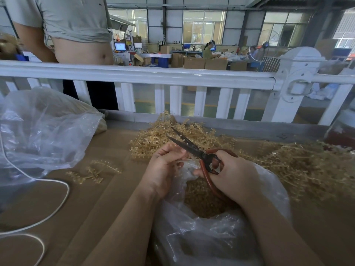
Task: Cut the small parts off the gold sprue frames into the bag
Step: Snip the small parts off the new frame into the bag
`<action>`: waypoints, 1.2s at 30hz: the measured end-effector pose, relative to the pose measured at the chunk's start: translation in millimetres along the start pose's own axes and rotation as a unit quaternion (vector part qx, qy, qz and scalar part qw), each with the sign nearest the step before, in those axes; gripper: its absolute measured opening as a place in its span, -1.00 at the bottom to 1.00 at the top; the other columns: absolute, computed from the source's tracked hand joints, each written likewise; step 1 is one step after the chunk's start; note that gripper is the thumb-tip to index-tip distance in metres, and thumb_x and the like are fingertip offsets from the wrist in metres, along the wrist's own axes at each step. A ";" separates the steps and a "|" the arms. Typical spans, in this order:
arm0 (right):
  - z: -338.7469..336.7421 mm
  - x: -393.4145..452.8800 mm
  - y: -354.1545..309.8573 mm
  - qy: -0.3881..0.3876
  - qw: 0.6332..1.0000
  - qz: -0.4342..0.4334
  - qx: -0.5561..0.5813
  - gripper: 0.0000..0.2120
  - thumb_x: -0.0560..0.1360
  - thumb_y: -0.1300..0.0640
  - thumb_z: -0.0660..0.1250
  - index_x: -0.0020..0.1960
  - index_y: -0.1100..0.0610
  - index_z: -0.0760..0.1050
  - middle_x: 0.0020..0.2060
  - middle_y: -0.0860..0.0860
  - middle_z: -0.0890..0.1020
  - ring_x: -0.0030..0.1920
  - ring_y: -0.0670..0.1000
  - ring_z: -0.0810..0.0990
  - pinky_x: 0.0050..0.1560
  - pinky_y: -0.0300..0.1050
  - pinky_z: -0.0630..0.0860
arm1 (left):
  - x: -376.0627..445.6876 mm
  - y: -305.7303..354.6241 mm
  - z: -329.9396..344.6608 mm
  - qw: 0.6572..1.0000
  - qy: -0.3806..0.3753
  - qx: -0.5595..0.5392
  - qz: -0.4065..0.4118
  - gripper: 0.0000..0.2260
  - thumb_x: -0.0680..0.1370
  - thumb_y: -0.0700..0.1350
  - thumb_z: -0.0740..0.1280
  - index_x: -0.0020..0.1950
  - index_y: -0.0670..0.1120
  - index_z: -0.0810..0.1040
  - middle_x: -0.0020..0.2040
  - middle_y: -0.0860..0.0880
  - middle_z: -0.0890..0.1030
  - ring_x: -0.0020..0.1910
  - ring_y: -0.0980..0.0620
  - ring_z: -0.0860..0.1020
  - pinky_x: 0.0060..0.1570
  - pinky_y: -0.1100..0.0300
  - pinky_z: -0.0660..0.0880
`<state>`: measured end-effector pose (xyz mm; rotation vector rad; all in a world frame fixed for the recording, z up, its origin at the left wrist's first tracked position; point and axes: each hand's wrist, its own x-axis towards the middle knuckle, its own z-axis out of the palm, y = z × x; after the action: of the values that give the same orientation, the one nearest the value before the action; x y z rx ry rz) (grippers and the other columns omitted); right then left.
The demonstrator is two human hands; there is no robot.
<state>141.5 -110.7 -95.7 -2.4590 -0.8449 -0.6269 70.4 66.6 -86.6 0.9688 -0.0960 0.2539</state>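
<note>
I'm gripping the scissors (194, 148) right-handed (233, 179), blades parted, my left hand (165, 167) curling over the bag (192, 239), contents unclear, so cut parts drop in.

Factory floor, light assembly or packing hall. High corrugated metal walls, rows of large windows (203, 25). Stacked cardboard boxes (194, 62) along far work line; computer monitor (120, 46) on machine station; seated worker (208, 50) at far bench; standing fan (266, 45). White railing (134, 73) divides aisle from near table (80, 198). Table piled with gold sprue frames (297, 166), clear plastic bags (221, 237) of cut parts: bulk hand-trimming station.
</note>
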 end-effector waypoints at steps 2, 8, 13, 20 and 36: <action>-0.5 0.0 0.3 -0.008 1.000 0.000 0.008 -0.47 0.34 -0.59 0.20 0.01 -0.20 0.52 -0.37 -0.24 0.57 -0.38 -0.19 0.50 -0.38 -0.35 0.38 | 0.9 2.7 -2.3 0.999 0.033 0.005 0.012 -0.85 0.40 -0.34 0.40 -0.24 -0.09 0.55 -0.27 -0.07 0.61 -0.30 0.02 0.58 -0.17 0.17 0.54; -0.3 0.5 1.5 -0.010 1.000 0.009 -0.001 -0.57 0.39 -0.50 0.30 -0.01 -0.19 0.53 -0.41 -0.24 0.53 -0.43 -0.24 0.45 -0.42 -0.38 0.32 | -0.8 3.4 -5.9 0.998 0.064 0.015 0.015 -0.95 0.45 -0.21 0.40 -0.12 -0.16 0.58 -0.16 -0.15 0.52 -0.19 -0.05 0.46 0.14 -0.11 0.34; -1.2 0.7 2.7 -0.015 1.000 0.010 -0.010 -0.56 0.40 -0.49 0.31 0.02 -0.18 0.57 -0.38 -0.24 0.55 -0.43 -0.24 0.43 -0.42 -0.43 0.23 | 0.3 3.2 -6.3 0.996 0.063 0.051 0.049 -0.98 0.44 -0.22 0.40 -0.17 -0.17 0.61 -0.30 -0.06 0.59 -0.34 0.08 0.54 -0.19 0.24 0.52; -2.2 1.8 2.6 -0.018 1.000 0.009 -0.003 -0.31 0.27 -0.69 0.06 0.04 -0.20 0.54 -0.38 -0.27 0.56 -0.42 -0.26 0.45 -0.40 -0.40 0.29 | 1.4 2.1 -5.5 0.992 0.068 0.088 0.056 -0.95 0.45 -0.17 0.40 -0.21 -0.12 0.62 -0.33 -0.05 0.60 -0.35 0.09 0.55 -0.22 0.27 0.53; 0.6 1.9 3.0 -0.024 1.000 0.006 0.005 -0.21 0.19 -0.75 -0.04 0.02 -0.21 0.52 -0.35 -0.29 0.53 -0.36 -0.29 0.44 -0.36 -0.40 0.28 | 1.8 1.7 -4.1 0.988 0.072 0.127 0.053 -0.73 0.56 -0.32 0.32 -0.24 -0.04 0.68 -0.28 -0.03 0.64 -0.27 0.10 0.59 -0.11 0.27 0.56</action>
<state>145.0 -111.7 -95.9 -2.4781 -0.8502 -0.5597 71.6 71.3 -87.2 1.1975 0.0176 0.4416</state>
